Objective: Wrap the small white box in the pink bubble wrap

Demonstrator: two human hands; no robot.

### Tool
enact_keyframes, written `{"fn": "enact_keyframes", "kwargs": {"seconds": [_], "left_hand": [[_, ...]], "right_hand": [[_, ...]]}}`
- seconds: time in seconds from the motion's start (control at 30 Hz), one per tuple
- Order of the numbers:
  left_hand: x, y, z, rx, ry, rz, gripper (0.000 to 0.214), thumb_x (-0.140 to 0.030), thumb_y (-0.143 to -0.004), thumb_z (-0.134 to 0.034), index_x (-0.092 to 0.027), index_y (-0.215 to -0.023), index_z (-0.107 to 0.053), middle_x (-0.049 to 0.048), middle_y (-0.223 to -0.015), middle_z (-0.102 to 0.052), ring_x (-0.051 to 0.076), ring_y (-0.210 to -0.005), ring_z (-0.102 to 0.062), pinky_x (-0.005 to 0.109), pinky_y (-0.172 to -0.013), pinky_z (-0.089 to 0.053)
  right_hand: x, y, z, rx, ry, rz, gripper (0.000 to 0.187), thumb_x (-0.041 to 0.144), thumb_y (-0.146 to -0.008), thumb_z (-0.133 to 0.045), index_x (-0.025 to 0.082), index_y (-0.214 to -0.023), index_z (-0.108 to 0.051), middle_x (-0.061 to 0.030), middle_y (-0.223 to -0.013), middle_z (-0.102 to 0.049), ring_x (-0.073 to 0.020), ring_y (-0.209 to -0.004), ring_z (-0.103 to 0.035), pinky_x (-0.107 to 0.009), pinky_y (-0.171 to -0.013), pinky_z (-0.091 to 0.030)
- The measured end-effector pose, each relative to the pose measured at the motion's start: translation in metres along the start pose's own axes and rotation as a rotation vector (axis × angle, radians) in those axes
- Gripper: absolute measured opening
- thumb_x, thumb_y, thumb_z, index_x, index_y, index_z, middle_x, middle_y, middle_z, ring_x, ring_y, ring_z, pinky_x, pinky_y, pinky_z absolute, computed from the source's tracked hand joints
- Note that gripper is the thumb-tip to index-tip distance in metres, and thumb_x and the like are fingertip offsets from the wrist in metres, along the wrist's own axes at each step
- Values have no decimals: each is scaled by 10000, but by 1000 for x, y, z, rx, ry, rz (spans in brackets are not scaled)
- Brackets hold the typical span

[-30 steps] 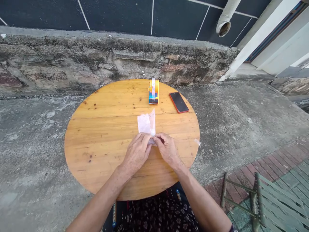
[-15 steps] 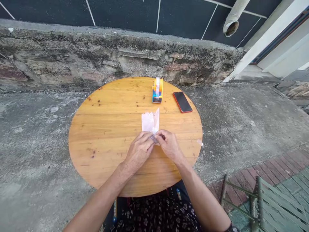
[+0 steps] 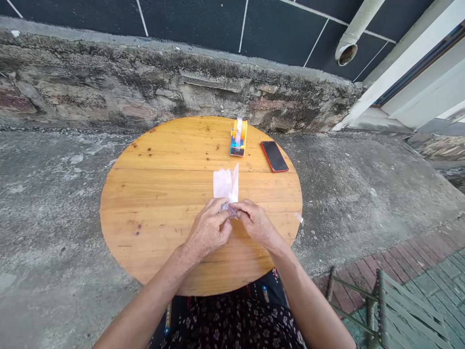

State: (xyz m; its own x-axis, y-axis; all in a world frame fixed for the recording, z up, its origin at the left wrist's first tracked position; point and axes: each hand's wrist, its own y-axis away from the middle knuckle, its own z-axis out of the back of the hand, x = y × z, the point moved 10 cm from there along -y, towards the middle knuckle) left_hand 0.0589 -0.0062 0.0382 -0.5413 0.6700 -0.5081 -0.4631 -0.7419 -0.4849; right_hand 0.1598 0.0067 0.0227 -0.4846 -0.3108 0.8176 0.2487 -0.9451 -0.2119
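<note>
A thin, pale pink sheet (image 3: 222, 183), seemingly tissue or wrapping paper, lies mid-table with its far part creased and standing up at the right. Its near end is bunched up, with a shiny, pale purple patch (image 3: 229, 208) showing between my hands. My left hand (image 3: 210, 225) grips the bunched end from the left, fingers curled and thumb close to the fingertips. From the right, my right hand (image 3: 254, 220) pinches the same end with thumb and forefinger. Fingers cover part of the sheet, and what it may wrap is hidden.
A yellow and blue tape dispenser (image 3: 239, 137) stands near the far edge of the round wooden table (image 3: 152, 194). Right of it lies a red-edged phone (image 3: 274, 156). A tape strip (image 3: 298, 217) hangs at the right edge. A slatted chair (image 3: 403, 305) stands lower right.
My left thumb has drawn back slightly and my right fingertips have shifted over the bunched end, uncovering more of the purple patch. The whole view has tilted slightly.
</note>
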Motion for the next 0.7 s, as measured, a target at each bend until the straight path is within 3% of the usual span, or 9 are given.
{"fn": "enact_keyframes", "kwargs": {"seconds": [0.23, 0.43, 0.7], "left_hand": [[7, 2, -3, 10, 16, 30, 379, -4, -731, -470, -161, -989, -698, 128, -1228, -546, 257, -1087, -561, 392, -890, -518], [14, -1, 6, -22, 105, 72, 191, -89, -838, -493, -160, -868, -668, 112, -1147, -566, 207, -984, -615, 334, -825, -528], [26, 1, 13, -204, 154, 197, 175, -142, -873, -501, -178, -999, -617, 73, -1019, -600, 182, -966, -592, 328, -848, -502]], "right_hand": [[-10, -3, -2, -42, -7, -34, 276, 52, -842, -543, 196, -1002, -716, -45, -912, -667, -147, -853, -630, -282, -775, -493], [-13, -7, -1, -27, -12, -56, 231, 87, -850, -570, 199, -972, -731, -42, -901, -680, -145, -834, -639, -272, -750, -493], [-6, -10, -1, 1, 92, -34, 235, 71, -835, -574, 219, -930, -731, -28, -880, -683, -143, -817, -632, -256, -737, -464]]}}
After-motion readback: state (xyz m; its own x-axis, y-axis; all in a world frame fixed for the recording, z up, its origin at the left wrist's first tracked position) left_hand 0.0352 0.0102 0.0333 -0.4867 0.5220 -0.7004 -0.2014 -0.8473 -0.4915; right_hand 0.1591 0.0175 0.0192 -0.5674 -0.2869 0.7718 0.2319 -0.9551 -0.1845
